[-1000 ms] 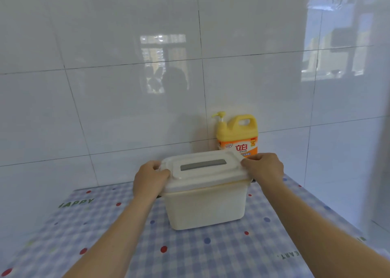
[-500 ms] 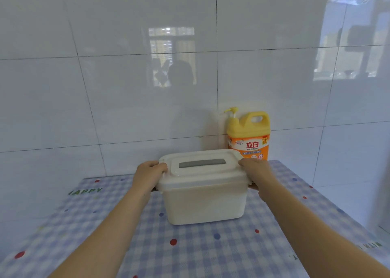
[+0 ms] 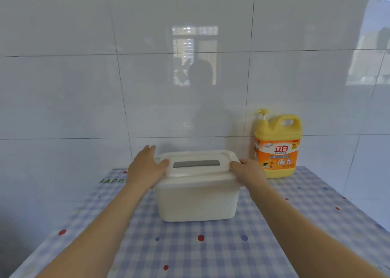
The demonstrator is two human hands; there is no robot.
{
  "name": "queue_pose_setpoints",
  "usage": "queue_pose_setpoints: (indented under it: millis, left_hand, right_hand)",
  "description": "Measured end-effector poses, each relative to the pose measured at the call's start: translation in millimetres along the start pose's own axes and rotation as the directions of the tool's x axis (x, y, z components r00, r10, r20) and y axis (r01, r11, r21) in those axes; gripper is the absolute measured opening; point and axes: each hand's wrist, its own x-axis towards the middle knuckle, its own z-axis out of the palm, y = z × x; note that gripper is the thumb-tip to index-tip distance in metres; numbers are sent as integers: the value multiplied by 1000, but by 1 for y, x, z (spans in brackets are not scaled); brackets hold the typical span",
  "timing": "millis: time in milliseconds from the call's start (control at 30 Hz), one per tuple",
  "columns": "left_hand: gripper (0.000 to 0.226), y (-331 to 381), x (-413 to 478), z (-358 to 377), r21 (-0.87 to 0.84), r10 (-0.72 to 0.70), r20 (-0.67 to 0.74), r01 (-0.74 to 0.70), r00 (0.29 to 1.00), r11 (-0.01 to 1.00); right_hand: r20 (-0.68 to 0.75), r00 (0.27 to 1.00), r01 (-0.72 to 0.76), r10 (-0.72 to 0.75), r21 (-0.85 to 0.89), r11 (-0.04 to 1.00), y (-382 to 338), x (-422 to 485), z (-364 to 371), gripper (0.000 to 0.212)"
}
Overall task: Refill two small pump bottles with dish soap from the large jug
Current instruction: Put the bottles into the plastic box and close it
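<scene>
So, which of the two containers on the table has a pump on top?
The yellow jug at the back right; the white box has only a flat lid.

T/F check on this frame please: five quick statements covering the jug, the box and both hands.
1. The jug stands upright on the tablecloth, to the right of the white box. True.
2. The box is open, with its lid off. False: the lid sits on the box.
3. The right hand grips the lid's right end. True.
4. The left hand holds the jug. False: it rests at the lid's left end with its thumb on top, and nothing touches the jug.
5. Two small pump bottles stand beside the box. False: none are in view.
</scene>
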Motion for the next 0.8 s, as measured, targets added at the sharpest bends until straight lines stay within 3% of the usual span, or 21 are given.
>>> queue_pose_setpoints:
  millis: [133, 233, 300, 533, 667, 800]
  left_hand:
    - [66, 16, -1, 3, 88, 163, 183, -182, 969, 979]
    - [76, 21, 0, 11, 137, 189, 290, -236, 938, 962]
    - [80, 21, 0, 13, 198, 185, 328, -259, 926, 945]
    - [60, 28, -3, 13, 245, 182, 315, -265, 932, 933]
    - [55, 47, -2, 22, 316, 280, 246, -350, 928, 882]
    - [62, 66, -6, 34, 198, 373, 339, -453, 864, 869]
  right_hand:
    - [-21, 999, 41, -43, -100, 994, -4, 2, -3, 27]
    - [-1, 1000, 30, -30, -75, 997, -6, 0, -6, 14]
    - [-4, 1000, 2, -2, -55, 998, -4, 0, -8, 21]
    - [-34, 998, -42, 44, 55, 998, 4, 0, -5, 36]
    - [-129, 991, 21, -30, -69, 997, 3, -4, -1, 56]
    - [-167, 983, 50, -73, -141, 989, 3, -6, 1, 56]
